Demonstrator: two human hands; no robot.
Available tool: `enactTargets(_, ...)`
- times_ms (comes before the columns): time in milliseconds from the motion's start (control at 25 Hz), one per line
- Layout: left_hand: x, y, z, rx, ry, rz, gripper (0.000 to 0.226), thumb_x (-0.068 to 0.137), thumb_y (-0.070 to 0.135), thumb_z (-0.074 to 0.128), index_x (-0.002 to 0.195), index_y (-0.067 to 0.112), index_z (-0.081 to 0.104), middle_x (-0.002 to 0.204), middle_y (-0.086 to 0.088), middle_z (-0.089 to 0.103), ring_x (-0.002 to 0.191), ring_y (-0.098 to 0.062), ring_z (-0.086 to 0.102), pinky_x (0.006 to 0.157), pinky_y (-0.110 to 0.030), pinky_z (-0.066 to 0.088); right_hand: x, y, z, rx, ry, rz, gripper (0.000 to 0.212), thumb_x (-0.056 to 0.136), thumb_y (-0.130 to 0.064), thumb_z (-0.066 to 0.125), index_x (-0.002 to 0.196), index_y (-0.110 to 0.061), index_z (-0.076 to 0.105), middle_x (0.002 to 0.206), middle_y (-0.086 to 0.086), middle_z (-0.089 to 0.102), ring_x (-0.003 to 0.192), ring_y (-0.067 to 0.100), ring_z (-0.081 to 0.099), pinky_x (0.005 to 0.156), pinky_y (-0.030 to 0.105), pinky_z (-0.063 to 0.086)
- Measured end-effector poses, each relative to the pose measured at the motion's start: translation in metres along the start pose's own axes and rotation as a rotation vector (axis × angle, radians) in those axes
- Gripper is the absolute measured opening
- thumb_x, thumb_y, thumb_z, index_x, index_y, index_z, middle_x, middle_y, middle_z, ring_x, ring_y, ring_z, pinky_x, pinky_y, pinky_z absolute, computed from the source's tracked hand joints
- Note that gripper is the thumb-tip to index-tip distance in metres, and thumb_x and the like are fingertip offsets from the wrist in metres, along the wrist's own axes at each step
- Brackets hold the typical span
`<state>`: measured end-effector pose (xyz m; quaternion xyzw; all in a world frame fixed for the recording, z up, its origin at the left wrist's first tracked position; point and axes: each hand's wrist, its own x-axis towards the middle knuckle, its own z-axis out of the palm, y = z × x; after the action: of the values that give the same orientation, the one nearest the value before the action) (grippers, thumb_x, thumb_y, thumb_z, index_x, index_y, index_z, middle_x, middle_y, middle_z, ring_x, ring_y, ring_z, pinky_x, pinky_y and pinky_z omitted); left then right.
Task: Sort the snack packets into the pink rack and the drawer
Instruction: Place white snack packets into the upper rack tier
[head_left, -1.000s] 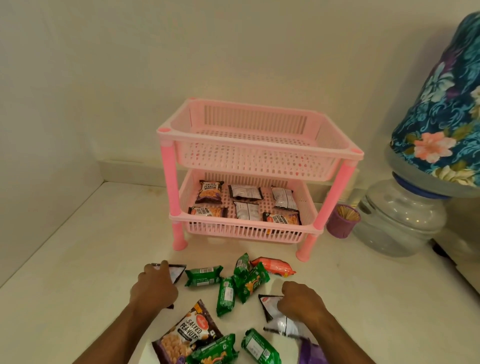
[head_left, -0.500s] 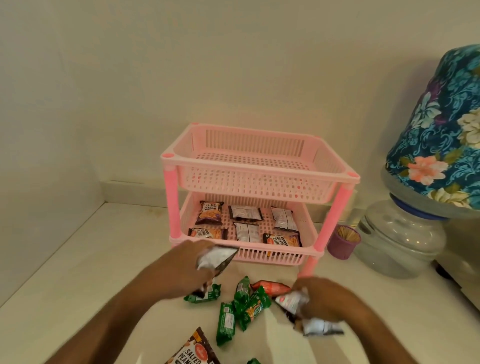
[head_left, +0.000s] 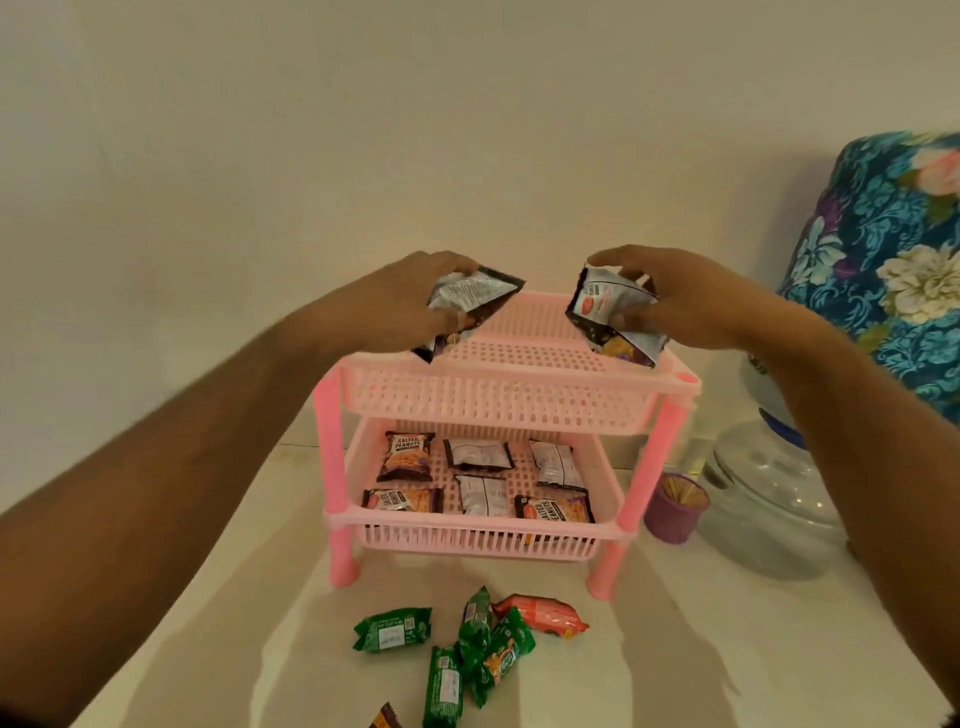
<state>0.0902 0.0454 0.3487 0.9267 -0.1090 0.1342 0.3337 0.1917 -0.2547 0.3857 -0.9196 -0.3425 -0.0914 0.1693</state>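
The left hand (head_left: 400, 301) has its fingers curled around a dark-edged peanut packet (head_left: 467, 301), silver back panel showing, one corner jutting out toward the right. The right hand (head_left: 680, 296) pinches a second peanut packet (head_left: 610, 317) the same way; this one hangs crumpled, with a red logo and purple-and-yellow print on its face. Both packets are held over the top tier of the pink rack (head_left: 498, 405), the left one at its left edge, the right one near its right edge; whether either touches the tier cannot be told.

The rack is pale pink slotted plastic on brighter pink legs, standing toward the back of the white worktop (head_left: 208, 597). Its lower tier holds six salted-peanut packets (head_left: 480, 480) lying flat in two rows, some face up, some silver back up.

Near the worktop's front edge lie several green packets (head_left: 470, 649) in a loose cluster with one orange packet (head_left: 543, 613) touching them.
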Motion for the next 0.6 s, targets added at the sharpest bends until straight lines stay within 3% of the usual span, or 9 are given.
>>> enactTargets(200,0.042,-0.032,-0.003,0.056,-0.045,-0.079,0.053,0.092,0.012,0.063,0.139,0.027,0.044,0.117,-0.003,0.057,0.064,-0.010,0.070,0.051,-0.019,0.052,0.048,0.018,0.025,-0.037,0.012,0.007,0.066,0.083,-0.015,0.073,0.142,-0.030,0.047,0.131,0.001,0.060,0.102,0.019,0.057,0.079,0.030,0.048)
enactTargets(280,0.051,-0.042,-0.002,0.127,-0.066,-0.090,0.055,0.090,0.013,0.066,0.139,0.027,0.045,0.119,-0.004,0.058,0.064,-0.011,0.070,0.051,-0.022,0.054,0.057,0.024,0.037,-0.098,0.012,0.018,0.061,0.082,-0.014,0.073,0.138,-0.026,0.052,0.131,0.001,0.061,0.104,0.019,0.057,0.082,0.031,0.049)
enactTargets(400,0.060,-0.056,0.001,0.238,-0.119,-0.147,0.066,0.084,0.012,0.072,0.142,0.027,0.045,0.131,-0.004,0.055,0.079,-0.017,0.068,0.063,-0.033,0.059,0.064,0.033,0.055,-0.231,-0.081,0.018,0.050,0.078,-0.010,0.073,0.125,-0.023,0.062,0.120,0.000,0.066,0.101,0.019,0.060,0.083,0.034,0.051)
enactTargets(600,0.069,-0.075,0.009,0.374,-0.270,-0.201,0.081,0.077,0.009,0.075,0.148,0.029,0.042,0.141,-0.003,0.050,0.111,-0.022,0.056,0.086,-0.036,0.057,0.067,0.047,0.078,-0.303,-0.257,-0.014,0.046,0.077,-0.007,0.072,0.122,-0.017,0.067,0.116,0.000,0.069,0.098,0.019,0.062,0.079,0.028,0.048)
